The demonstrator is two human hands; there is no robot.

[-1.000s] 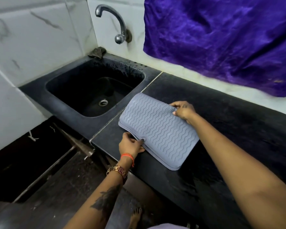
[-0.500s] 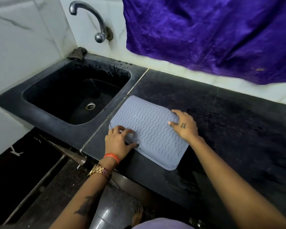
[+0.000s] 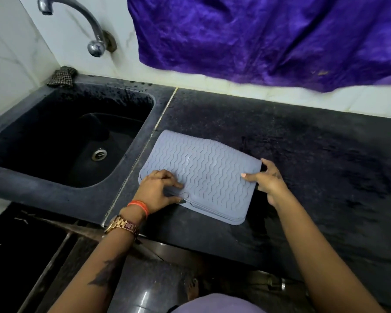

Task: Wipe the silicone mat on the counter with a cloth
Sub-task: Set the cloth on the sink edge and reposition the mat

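two layers of the grey silicone mat (image 3: pixel 201 175) lie folded together on the dark counter (image 3: pixel 314 177), just beside the seam to the sink (image 3: pixel 61 136), its near edge close to the counter's front. half a second ago the right hand (image 3: pixel 266 179) lay flat on top of the mat; now it has slid off to the right edge, thumb over the top layer and fingers at the fold, pinching that edge. the left hand (image 3: pixel 158 190) was pressing near the front left corner then and does so now, fingers bent down onto the ribbed surface, holding it in place, not clamped round anything. to me that looks like the start of opening the mat out flat. no cloth for wiping is in either hand, so wiping hasn't begun. a purple fabric (image 3: pixel 269 37) hangs on the wall behind, a tap (image 3: pixel 93 30) over the sink.
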